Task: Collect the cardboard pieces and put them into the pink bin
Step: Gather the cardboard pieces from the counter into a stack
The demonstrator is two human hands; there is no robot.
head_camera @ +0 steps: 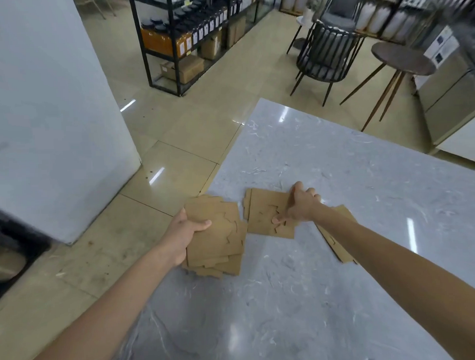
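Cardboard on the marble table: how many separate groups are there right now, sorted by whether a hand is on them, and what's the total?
Stack gripped in the left hand: 1, the held stack
Flat piece under the right hand: 1, the flat piece
Untouched, partly hidden behind the right forearm: 1, the far pieces
Total: 3 groups; single sheets cannot be counted. No pink bin in view.

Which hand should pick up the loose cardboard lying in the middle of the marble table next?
Right. The right hand already rests on the flat cardboard piece, fingers spread over it. The left hand is full, gripping a cardboard stack at the edge of the table. The pink bin isn't in view.
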